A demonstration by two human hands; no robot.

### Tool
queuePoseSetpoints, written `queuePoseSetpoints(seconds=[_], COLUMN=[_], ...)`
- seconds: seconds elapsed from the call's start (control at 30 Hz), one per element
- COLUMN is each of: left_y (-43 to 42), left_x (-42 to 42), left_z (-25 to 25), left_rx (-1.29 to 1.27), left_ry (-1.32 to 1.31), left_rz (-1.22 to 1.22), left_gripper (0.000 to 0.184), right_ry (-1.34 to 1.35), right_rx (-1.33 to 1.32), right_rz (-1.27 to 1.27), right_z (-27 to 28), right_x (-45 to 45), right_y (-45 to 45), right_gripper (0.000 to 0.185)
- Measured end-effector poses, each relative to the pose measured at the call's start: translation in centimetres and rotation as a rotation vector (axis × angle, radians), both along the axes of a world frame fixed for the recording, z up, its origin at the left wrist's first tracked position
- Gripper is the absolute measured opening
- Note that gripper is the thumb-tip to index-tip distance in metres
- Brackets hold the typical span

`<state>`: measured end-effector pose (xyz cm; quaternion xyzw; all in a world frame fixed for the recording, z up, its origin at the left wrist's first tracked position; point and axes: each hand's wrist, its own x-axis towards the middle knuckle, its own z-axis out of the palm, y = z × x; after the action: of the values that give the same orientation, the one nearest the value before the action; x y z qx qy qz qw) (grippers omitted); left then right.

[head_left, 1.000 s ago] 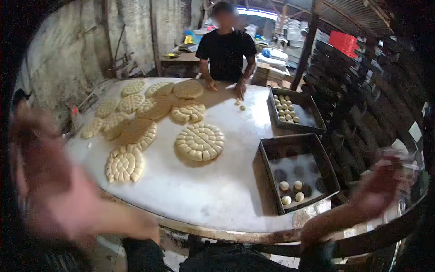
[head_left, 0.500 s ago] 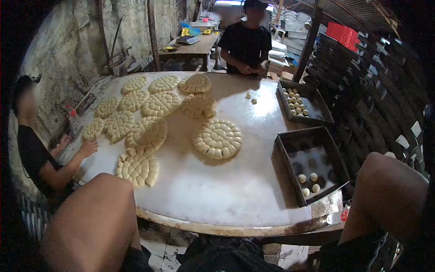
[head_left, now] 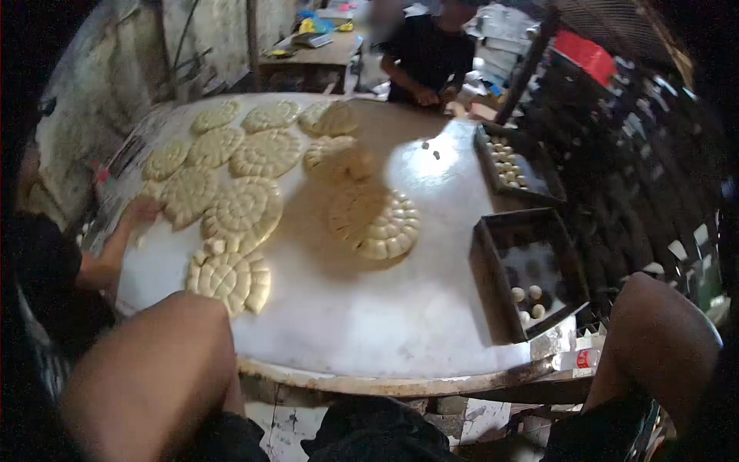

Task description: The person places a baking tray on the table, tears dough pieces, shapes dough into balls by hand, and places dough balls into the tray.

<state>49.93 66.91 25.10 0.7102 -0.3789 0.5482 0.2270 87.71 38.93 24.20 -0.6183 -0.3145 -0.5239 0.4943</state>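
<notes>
Dough discs [head_left: 265, 152]: 12 approx, 1 of them partly behind a co-worker's hand; all flat on the worktable, tops cut into segments
Disc layout: 11 grouped on tbl's L half, several touching or v close; 1 apart nr the middle, part in shadow
Worktable [head_left: 331, 331]: 1, big, pale top, rounded worn front edge
Trays: 2, dark, deep-sided, both on R side of tbl; near tray [head_left: 539, 262] just in front of far tray [head_left: 539, 173]
Balls in near tray: 4, pale, round, bunched at the front end
Balls in far tray: over 10, in rows along its L side; exact no. too blurred to tell
Small bits on tbl: 2, just L of far tray
Arms: 2, bare, bent; L arm [head_left: 154, 369] at bottom L, R arm [head_left: 654, 339] at bottom R, each side of tbl's near edge
L hand: out of view, fingers open or closed can't tell
R hand: out of view, same, can't tell
Other ppl: 2; far person [head_left: 431, 58] in dark top across tbl, hands close together; L-side person [head_left: 46, 269] w/ 1 hand [head_left: 141, 209] at the leftmost discs, fingers blurred
Back: side table [head_left: 319, 55] x1; red crate [head_left: 585, 58] x1, upper R
Bottle [head_left: 577, 359]: 1, red label, by tbl's R front corner
</notes>
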Motion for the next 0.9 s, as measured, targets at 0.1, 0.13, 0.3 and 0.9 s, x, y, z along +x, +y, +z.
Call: queuePoseSetpoints(seconds=[0.1, 0.13, 0.3, 0.9], left_y=[3.3, 4.6, 9.6, 23.3], left_x=[-1.5, -1.8, -1.0, -11.4], left_z=[-2.4, -3.8, -18.6, -47.9], left_rx=[-0.224, -0.341, -1.178, -1.240], left_ry=[-0.027, -0.021, 0.358, 1.051], left_rz=[0.081, 0.137, 0.417, 1.607], left_gripper=[0.026, 0.027, 0.028, 0.037], right_ry=[0.022, 0.057, 0.736, 0.780], right_rx=[0.034, 0.046, -0.011, -0.945], right_rz=[0.126, 0.198, 0.728, 0.206], right_z=[-1.6, -2.8, -18.8, -44.0], right_x=[-0.4, -0.6, -3.1, -20.9], right_y=[0.9, 1.7, 8.6, 31.0], right_gripper=[0.021, 0.021, 0.022, 0.005])
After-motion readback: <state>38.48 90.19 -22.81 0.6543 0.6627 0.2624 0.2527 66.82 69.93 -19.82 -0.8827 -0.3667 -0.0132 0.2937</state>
